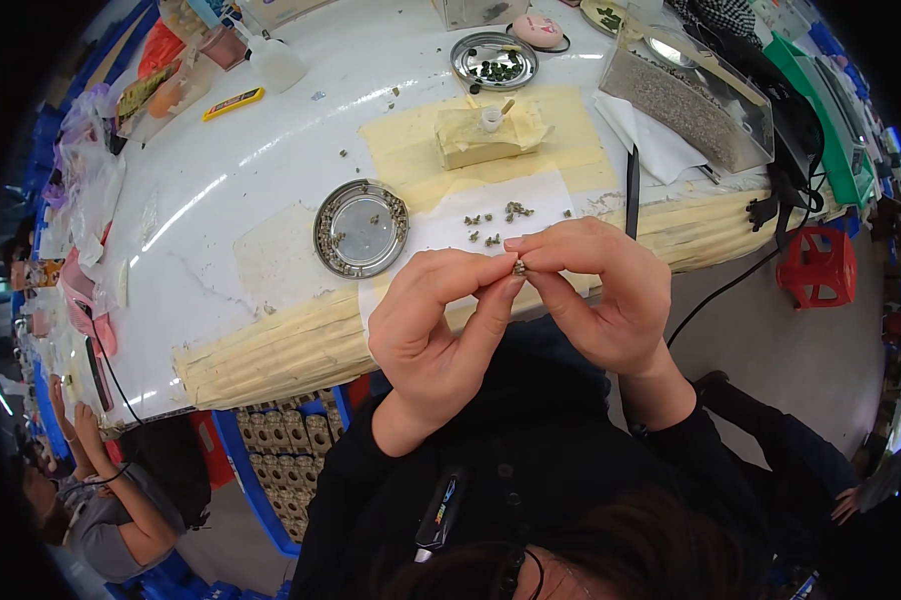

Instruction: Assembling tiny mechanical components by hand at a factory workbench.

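Between the fingertips of both hands sits a tiny metallic piece (520, 268), too small to name. My left hand (436, 315) pinches it with thumb and forefinger, and my right hand (611, 295) meets it from the other side in the same kind of pinch. Just beyond my fingers, several similar small metallic pieces (518, 210) lie scattered on a sheet of white paper (546, 188). To the left of the paper stands a round metal dish (363, 228), with more such pieces gathered along its rim.
A tape-wrapped block (486, 143) holds a small white cup (492, 119). Farther back stand a dish of dark green pieces (495, 62) and a clear bin of grey granules (681, 105). A yellow box (234, 104) lies left. Below are a blue crate (233, 440) and red stool (818, 267). Another person (121, 510) works at left.
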A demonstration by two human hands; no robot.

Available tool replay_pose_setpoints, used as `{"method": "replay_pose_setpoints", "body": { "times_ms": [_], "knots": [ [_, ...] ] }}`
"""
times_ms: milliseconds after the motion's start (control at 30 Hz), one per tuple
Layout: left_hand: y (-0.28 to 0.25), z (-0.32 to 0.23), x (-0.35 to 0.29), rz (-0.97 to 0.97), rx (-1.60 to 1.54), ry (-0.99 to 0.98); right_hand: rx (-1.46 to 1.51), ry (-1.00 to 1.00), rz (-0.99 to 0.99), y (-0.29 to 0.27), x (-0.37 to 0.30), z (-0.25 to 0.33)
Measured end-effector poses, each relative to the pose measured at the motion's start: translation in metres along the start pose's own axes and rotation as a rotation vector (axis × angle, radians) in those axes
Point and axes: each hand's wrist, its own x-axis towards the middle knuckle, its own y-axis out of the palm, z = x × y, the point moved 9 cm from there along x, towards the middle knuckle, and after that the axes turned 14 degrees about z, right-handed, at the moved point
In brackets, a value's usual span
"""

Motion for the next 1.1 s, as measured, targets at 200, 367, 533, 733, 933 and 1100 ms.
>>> {"method": "replay_pose_setpoints", "body": {
  "times_ms": [200, 367, 533, 733, 933, 1100],
  "knots": [
    [0.001, -0.014, 0.006, -0.002, 0.242, 0.095, -0.048, 0.002, 0.013, -0.001, 0.001, 0.000],
    [0.008, -0.009, 0.008, 0.097, 0.505, 0.020, -0.038, 0.086, -0.050, -0.010, -0.008, -0.011],
    [0.017, 0.010, 0.008, 0.220, 0.564, -0.108, -0.053, 0.188, -0.141, -0.025, -0.021, -0.029],
    [0.020, 0.013, 0.016, 0.196, 0.531, -0.109, -0.034, 0.245, -0.180, -0.030, -0.028, -0.038],
    [-0.019, 0.003, 0.016, 0.046, 0.581, -0.180, -0.053, 0.303, -0.209, -0.040, -0.036, -0.045],
    [-0.038, -0.004, 0.014, 0.003, 0.698, -0.138, -0.227, 0.232, -0.284, -0.063, -0.038, -0.037]
  ]
}}
